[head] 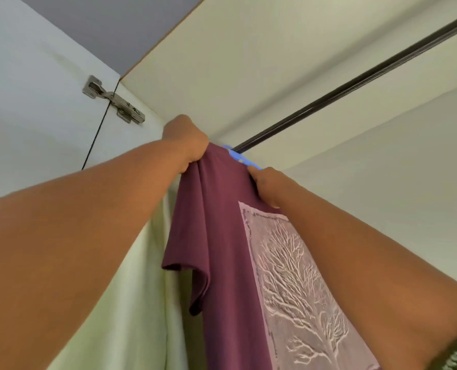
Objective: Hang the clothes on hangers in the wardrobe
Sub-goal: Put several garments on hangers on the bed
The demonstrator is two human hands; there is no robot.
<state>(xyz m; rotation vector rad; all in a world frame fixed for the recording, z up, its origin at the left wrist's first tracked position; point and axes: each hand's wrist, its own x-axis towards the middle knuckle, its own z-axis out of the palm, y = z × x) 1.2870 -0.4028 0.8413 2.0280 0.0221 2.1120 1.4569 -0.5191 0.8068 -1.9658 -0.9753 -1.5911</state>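
Note:
A maroon T-shirt (222, 222) with a pale tree print hangs from a blue plastic hanger (239, 157), whose hook sits at the dark wardrobe rail (355, 84). My left hand (186, 141) is closed on the shirt's left shoulder, right by the rail's end. At the shirt's right shoulder my right hand (266, 184) pinches the fabric just below the hanger's arm. Most of the hanger is hidden under the shirt.
A pale green garment (131, 303) hangs to the left of the maroon shirt, against the wardrobe's side. A metal door hinge (112, 100) sits on the open door at upper left. The rail runs up to the right under the wardrobe's top panel (248, 49).

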